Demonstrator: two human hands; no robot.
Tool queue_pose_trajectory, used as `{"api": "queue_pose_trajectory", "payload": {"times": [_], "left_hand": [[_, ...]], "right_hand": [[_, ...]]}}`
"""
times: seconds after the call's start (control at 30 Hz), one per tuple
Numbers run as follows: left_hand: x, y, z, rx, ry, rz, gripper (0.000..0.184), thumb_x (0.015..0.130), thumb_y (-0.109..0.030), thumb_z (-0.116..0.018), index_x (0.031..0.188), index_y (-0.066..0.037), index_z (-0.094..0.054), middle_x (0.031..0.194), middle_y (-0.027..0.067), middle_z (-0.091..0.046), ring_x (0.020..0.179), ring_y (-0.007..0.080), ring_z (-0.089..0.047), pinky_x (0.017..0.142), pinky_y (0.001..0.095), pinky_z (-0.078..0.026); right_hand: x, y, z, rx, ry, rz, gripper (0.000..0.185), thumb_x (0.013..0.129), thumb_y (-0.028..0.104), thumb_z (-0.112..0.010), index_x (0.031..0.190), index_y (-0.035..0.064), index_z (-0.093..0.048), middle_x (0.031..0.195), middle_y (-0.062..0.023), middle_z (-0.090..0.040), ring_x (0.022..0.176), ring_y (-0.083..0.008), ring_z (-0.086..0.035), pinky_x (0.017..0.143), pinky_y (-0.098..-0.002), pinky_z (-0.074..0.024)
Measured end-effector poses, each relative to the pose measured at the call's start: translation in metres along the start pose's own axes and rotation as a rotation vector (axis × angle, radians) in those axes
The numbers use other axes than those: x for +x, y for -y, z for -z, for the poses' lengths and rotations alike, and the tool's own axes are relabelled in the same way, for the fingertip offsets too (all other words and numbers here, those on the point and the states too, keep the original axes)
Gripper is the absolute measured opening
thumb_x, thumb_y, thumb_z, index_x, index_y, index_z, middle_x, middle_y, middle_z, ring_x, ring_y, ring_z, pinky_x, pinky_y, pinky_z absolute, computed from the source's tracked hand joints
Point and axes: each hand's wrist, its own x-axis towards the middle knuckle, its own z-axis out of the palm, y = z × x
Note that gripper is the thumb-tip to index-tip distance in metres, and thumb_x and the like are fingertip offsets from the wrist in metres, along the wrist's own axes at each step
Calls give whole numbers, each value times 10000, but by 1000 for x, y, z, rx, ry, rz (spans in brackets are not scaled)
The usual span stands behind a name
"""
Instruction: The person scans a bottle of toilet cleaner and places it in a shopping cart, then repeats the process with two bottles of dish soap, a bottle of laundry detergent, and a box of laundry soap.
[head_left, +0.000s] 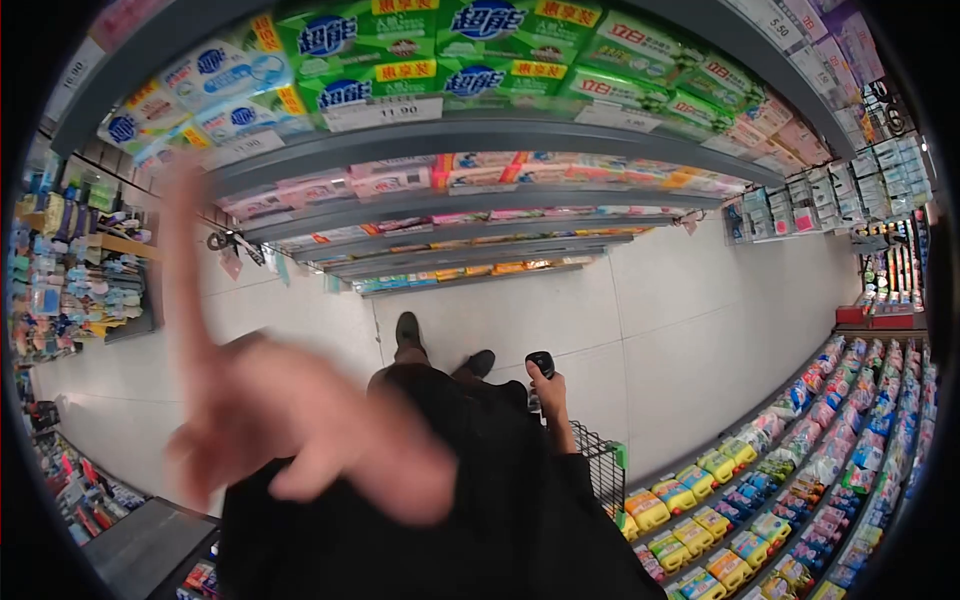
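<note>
My left hand [290, 410] is large and blurred in the foreground, its index finger stretched up toward the shelf. The other fingers are partly curled and apart, and I see nothing in them. The fingertip overlaps the shelf edge near a price tag [240, 147]; whether it touches cannot be made out. Lower right of centre, my right hand [551, 392] is closed around a black, rounded handle-like object [540, 362]. Close by that hand is a wire shopping cart [600, 465] with green corners. Green soap packs [365, 35] and white-and-blue packs [225, 70] line the upper shelf.
Lower shelf tiers [400, 180] hold pink and orange packs. Yellow bottles [675, 495] stand in rows on shelving at the lower right. Hanging goods [815, 200] are at the right, more goods [75, 290] at the left. My shoes [408, 330] are on the pale floor [690, 290].
</note>
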Motion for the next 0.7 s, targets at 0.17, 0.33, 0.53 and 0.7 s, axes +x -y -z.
{"api": "queue_pose_trajectory", "payload": {"times": [0.17,0.33,0.53,0.7], "left_hand": [[14,16,0,-14,17,-19,815,965,-180,-499,1460,-165,148,989,188,-674,437,132,-504,407,228,-378],[28,15,11,-61,99,-16,735,965,-177,-502,1417,-156,77,992,174,-674,439,132,-498,412,230,-375],[29,20,-4,-113,211,-1,639,966,-173,-506,1366,-146,-8,994,157,-673,442,130,-492,417,233,-372],[19,19,-5,-158,263,-22,559,966,-169,-509,1322,-138,-79,997,142,-672,444,130,-486,421,235,-369]], "right_hand": [[5,-62,9,167,-5,-181,520,749,449,-775,766,-58,-660,663,-107,-627,556,-181,-591,517,-323,-469],[3,-91,4,60,-91,-245,577,715,535,-762,740,-37,-685,601,-96,-615,499,-161,-559,442,-318,-403],[1,-76,1,59,-73,-198,644,717,552,-752,835,-78,-691,716,-152,-667,640,-221,-665,555,-351,-514],[12,-89,-18,138,26,-194,676,732,544,-758,961,-87,-681,803,-134,-685,660,-220,-672,589,-340,-526]]}}
